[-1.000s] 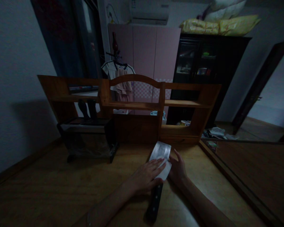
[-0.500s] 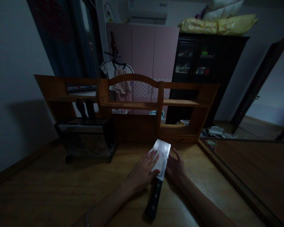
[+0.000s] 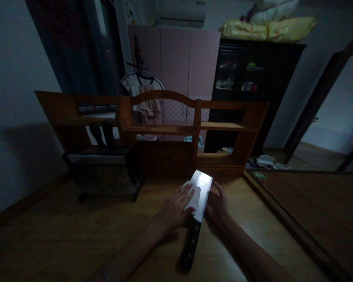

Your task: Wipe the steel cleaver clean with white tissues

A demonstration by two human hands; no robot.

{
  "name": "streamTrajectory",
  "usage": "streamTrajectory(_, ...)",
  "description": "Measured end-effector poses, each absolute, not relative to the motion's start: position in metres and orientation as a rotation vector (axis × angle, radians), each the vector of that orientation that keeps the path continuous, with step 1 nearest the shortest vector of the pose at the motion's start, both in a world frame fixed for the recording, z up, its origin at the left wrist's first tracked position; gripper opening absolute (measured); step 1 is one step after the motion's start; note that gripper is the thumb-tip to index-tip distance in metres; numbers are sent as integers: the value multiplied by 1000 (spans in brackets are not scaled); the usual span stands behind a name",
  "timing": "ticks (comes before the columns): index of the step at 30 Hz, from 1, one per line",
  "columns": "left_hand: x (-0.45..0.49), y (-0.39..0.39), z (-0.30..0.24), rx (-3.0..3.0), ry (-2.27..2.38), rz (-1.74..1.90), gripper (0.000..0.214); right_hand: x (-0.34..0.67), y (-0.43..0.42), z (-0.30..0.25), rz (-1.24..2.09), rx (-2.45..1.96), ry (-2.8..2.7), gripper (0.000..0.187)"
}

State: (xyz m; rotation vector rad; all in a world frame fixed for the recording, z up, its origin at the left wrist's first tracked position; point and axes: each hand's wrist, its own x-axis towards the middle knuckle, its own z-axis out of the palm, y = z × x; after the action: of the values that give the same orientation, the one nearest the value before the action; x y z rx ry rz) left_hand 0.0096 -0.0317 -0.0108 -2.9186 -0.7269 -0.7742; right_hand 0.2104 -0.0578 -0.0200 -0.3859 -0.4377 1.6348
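Note:
A cleaver (image 3: 203, 188) with a broad shiny blade and a black riveted handle lies slanted in front of me, handle toward me. My left hand (image 3: 176, 207) presses a folded white tissue (image 3: 193, 200) against the left part of the blade, fingers stretched over it and thumb low. At the blade's right side, my right hand (image 3: 218, 203) holds the cleaver, with some fingers hidden behind the metal. The wooden tabletop (image 3: 153, 258) is beneath both hands.
A dark knife block (image 3: 102, 176) with two black handles sticking up stands at the left. Behind it runs a wooden shelf unit (image 3: 164, 130) along the table's back. A raised wooden edge (image 3: 279, 211) borders the right side.
My left hand has slid the tissue left across the blade, uncovering more metal. The cleaver and my right hand stay almost in place. The view has shifted slightly.

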Motion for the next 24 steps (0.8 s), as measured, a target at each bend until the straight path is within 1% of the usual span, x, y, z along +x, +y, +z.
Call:
streamTrajectory(6,12,-46,-1,-3097,-333,-596,62,214,-57,-22,1623,-489,-426,42)
streamTrajectory(10,12,-52,4,-3155,-163,-587,58,214,-58,-20,1631,-517,-425,42)
streamTrajectory(17,4,-39,-1,-3092,-289,-794,49,210,-58,-20,1613,-460,-397,40)
streamTrajectory(21,-1,-33,-3,-3007,-482,-928,43,210,-57,-21,1593,-464,-381,32)
streamTrajectory(24,-1,-33,-4,-2964,-541,-969,41,210,-58,-20,1571,-453,-380,28)
